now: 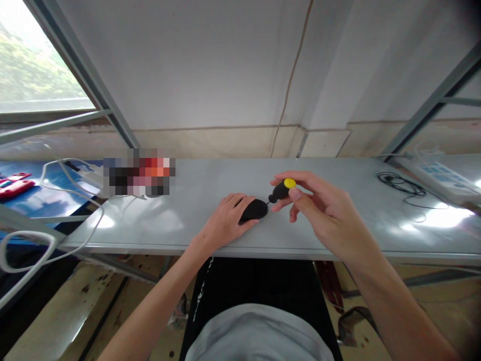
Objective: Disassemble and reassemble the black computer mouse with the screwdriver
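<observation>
A black computer mouse [254, 211] rests on the grey table, and my left hand [230, 216] is closed around its left side, fingers over the top and thumb along the near edge. My right hand [319, 205] grips a short screwdriver [280, 191] with a black handle and a yellow end cap. The screwdriver is tilted, its thin shaft pointing down and left to the right end of the mouse. Whether the tip touches the mouse is too small to tell.
The grey table [150, 230] meets a wall at the back. Coiled black cable [402, 184] lies at the right, beside a pale package [443, 175]. White cables [80, 193] and a pixelated patch are at the left. Metal frame posts rise at both sides.
</observation>
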`<control>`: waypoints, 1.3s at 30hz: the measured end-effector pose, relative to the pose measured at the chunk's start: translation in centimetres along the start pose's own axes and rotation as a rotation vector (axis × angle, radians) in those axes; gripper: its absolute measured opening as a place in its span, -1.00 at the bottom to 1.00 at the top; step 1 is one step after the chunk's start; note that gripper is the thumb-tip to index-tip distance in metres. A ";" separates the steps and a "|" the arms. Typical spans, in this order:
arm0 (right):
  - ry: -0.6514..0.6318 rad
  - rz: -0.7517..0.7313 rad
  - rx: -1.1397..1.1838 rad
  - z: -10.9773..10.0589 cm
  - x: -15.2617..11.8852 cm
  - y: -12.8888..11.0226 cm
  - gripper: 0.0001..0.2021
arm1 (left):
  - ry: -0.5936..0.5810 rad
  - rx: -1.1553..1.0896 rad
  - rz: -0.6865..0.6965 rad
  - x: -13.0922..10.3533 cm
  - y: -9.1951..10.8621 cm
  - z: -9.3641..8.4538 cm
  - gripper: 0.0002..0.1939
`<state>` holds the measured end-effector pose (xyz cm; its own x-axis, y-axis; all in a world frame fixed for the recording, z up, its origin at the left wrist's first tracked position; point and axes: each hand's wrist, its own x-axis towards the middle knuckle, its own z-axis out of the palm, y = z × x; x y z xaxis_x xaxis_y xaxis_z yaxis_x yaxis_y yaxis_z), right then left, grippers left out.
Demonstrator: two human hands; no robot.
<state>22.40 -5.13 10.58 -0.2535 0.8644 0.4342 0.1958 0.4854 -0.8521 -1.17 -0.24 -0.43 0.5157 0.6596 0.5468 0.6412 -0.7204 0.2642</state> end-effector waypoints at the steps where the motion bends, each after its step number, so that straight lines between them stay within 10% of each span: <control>1: 0.002 0.005 0.014 0.0 0.0 0.1 -0.71 | -0.001 0.001 0.000 0.0 0.0 0.0 -0.50; 39: 0.046 0.059 -0.004 0.2 0.0 0.2 -0.68 | -0.003 0.014 0.000 0.0 0.1 0.0 -0.47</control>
<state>22.27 -5.08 10.35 -0.1975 0.8964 0.3967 0.2133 0.4343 -0.8752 -1.12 -0.29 -0.41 0.5171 0.6606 0.5442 0.6496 -0.7170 0.2529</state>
